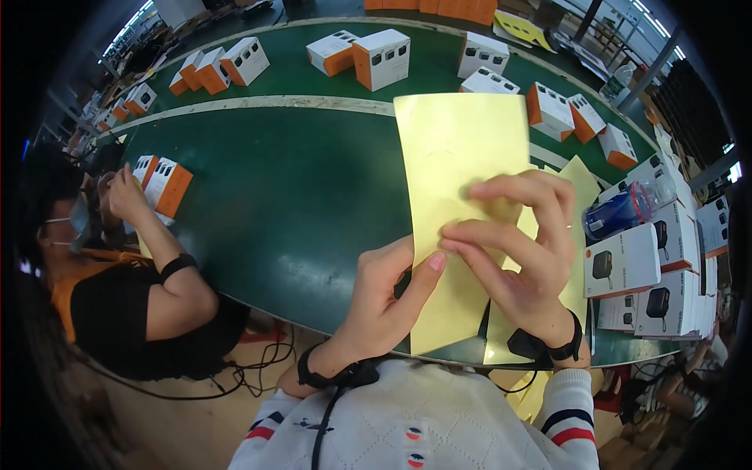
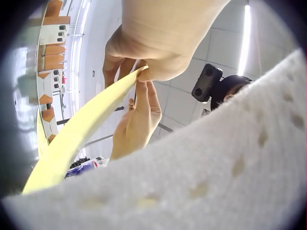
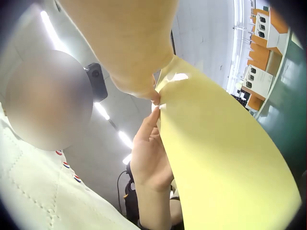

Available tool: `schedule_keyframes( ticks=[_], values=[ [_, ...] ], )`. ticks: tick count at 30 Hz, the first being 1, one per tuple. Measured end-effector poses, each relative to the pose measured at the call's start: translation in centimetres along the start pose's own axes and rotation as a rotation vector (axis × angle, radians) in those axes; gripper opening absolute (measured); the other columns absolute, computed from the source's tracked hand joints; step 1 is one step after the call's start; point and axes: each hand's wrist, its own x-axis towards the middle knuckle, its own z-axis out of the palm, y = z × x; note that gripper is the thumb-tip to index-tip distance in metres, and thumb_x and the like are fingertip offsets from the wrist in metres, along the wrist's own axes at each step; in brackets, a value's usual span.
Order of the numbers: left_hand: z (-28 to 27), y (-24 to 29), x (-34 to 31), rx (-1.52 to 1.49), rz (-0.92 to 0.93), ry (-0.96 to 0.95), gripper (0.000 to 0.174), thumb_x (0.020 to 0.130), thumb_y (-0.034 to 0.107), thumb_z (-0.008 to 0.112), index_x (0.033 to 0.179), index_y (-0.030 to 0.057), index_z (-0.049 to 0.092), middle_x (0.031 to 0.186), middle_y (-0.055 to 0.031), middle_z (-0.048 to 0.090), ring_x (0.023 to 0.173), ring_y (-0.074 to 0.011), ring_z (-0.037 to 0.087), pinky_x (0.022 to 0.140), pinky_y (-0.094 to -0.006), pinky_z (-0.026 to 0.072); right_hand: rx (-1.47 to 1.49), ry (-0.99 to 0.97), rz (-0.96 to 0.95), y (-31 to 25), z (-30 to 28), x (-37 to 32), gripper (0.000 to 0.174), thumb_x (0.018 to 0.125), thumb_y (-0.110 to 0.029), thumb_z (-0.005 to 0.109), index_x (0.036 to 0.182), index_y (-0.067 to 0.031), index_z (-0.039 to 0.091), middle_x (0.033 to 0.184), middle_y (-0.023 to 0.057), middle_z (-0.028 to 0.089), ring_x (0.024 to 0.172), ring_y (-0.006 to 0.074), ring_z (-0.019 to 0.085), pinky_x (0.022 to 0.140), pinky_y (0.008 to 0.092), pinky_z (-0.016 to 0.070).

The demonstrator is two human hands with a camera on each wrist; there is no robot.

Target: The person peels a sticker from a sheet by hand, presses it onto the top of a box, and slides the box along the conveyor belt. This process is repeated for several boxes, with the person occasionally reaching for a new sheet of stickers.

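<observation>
My left hand [image 1: 392,294] grips the left edge of a long yellow sheet [image 1: 462,141], its thumb on the front and the other fingers behind. The sheet stands upright, curving slightly. In front of it is my right hand [image 1: 533,243], thumb and index tips close together right beside the left thumb. Its other fingers are bent and spread. From the right wrist view, the fingertips of both hands meet at the margin of the yellow sheet [image 3: 216,139], with a small bright spot there. I cannot tell what lies between the right fingertips.
More yellow sheets [image 1: 577,204] lie on the green table [image 1: 290,180] at right. White boxes [image 1: 666,301] are stacked there, with a blue-filled clear bottle [image 1: 619,215]. White and orange boxes [image 1: 384,61] stand along the far strip. Another person [image 1: 125,290] sits at left, handling boxes.
</observation>
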Motion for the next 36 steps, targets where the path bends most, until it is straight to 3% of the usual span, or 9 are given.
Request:
schedule_keyframes(
  ticks=[2, 5, 11, 17, 20, 24, 26, 33, 36],
  values=[
    [-0.5, 0.6, 0.0, 0.057, 0.047, -0.001, 0.019, 0.102, 0.008, 0.055, 0.107, -0.0077, 0.065, 0.078, -0.0108, 0.061, 0.066, -0.0108, 0.052, 0.059, -0.0281, 0.0409, -0.038, 0.0, -0.015, -0.7, 0.2, -0.1, 0.028, 0.063, -0.015, 0.085, 0.091, -0.0164, 0.079, 0.107, 0.0013, 0.069, 0.098, 0.0246, 0.054, 0.085, 0.0351, 0.0424],
    [-1.0, 0.5, -0.2, 0.07, 0.1, 0.045, 0.03, 0.105, 0.016, 0.048, 0.094, -0.0082, 0.063, 0.068, -0.0052, 0.053, 0.059, -0.0085, 0.043, 0.054, -0.0278, 0.0299, 0.013, -0.021, -0.034, -0.8, 0.6, 0.1, 0.028, 0.064, -0.016, 0.085, 0.091, -0.0171, 0.08, 0.103, -0.0008, 0.07, 0.096, 0.024, 0.054, 0.082, 0.0342, 0.0436],
    [-2.3, 0.2, 0.2, 0.178, 0.234, 0.044, 0.034, 0.104, 0.014, 0.046, 0.084, -0.0098, 0.06, 0.067, -0.0099, 0.052, 0.056, -0.0162, 0.044, 0.054, -0.0312, 0.0319, 0.12, -0.09, -0.075, -0.3, 1.2, 0.8, 0.019, 0.064, -0.012, 0.079, 0.084, -0.0131, 0.078, 0.097, -0.0039, 0.071, 0.09, 0.021, 0.055, 0.072, 0.0299, 0.0415],
    [-2.8, -0.2, 0.8, 0.172, 0.235, 0.029, 0.033, 0.103, 0.012, 0.046, 0.08, -0.0102, 0.056, 0.062, -0.0106, 0.048, 0.054, -0.0175, 0.041, 0.053, -0.0324, 0.031, 0.217, -0.149, -0.088, 0.7, 1.8, 1.4, 0.02, 0.061, -0.013, 0.079, 0.081, -0.0123, 0.075, 0.094, -0.0032, 0.069, 0.088, 0.0216, 0.055, 0.07, 0.0315, 0.0408],
    [-3.6, 0.2, 0.8, 0.15, 0.136, 0.009, 0.03, 0.102, 0.009, 0.05, 0.076, -0.0064, 0.056, 0.064, -0.0138, 0.05, 0.055, -0.0265, 0.046, 0.054, -0.0367, 0.0346, 0.211, -0.141, -0.094, 0.5, 2.4, 1.5, 0.021, 0.06, -0.014, 0.08, 0.08, -0.0118, 0.073, 0.093, -0.0026, 0.069, 0.088, 0.022, 0.056, 0.071, 0.0313, 0.0409],
    [-4.0, 0.1, 0.8, 0.083, 0.052, 0.018, 0.034, 0.104, 0.011, 0.049, 0.075, -0.0062, 0.053, 0.063, -0.0136, 0.047, 0.054, -0.0257, 0.044, 0.054, -0.0369, 0.034, 0.132, -0.145, -0.116, 0.4, 3.1, 1.2, 0.02, 0.062, -0.01, 0.083, 0.079, -0.0151, 0.074, 0.095, -0.0042, 0.071, 0.09, 0.0223, 0.056, 0.078, 0.0315, 0.044],
    [-4.0, 0.5, 0.8, 0.019, 0.024, 0.029, 0.034, 0.104, 0.012, 0.048, 0.076, -0.0063, 0.053, 0.063, -0.0138, 0.047, 0.054, -0.0255, 0.044, 0.054, -0.0366, 0.0341, 0.155, -0.096, -0.122, 0.5, 3.5, 1.4, 0.023, 0.06, -0.013, 0.081, 0.082, -0.0128, 0.073, 0.094, -0.0029, 0.07, 0.089, 0.0223, 0.056, 0.075, 0.0313, 0.0421],
    [-5.0, 0.1, 1.2, 0.177, 0.12, 0.042, 0.032, 0.104, 0.009, 0.049, 0.077, -0.0072, 0.054, 0.064, -0.0148, 0.049, 0.053, -0.0284, 0.046, 0.053, -0.0374, 0.0355, 0.186, -0.136, -0.139, 0.9, 4.5, 2.4, 0.024, 0.06, -0.016, 0.079, 0.083, -0.0127, 0.076, 0.093, -0.006, 0.07, 0.087, 0.0183, 0.055, 0.071, 0.0302, 0.0371],
    [-4.6, 0.1, 1.5, 0.193, 0.108, 0.038, 0.034, 0.104, 0.008, 0.049, 0.074, -0.0071, 0.05, 0.062, -0.0145, 0.046, 0.052, -0.0283, 0.044, 0.052, -0.0382, 0.034, 0.084, -0.204, -0.13, 0.7, 3.5, 2.1, 0.026, 0.061, -0.018, 0.085, 0.086, -0.0166, 0.079, 0.095, -0.0083, 0.071, 0.087, 0.018, 0.054, 0.076, 0.0322, 0.0409]
  ],
)
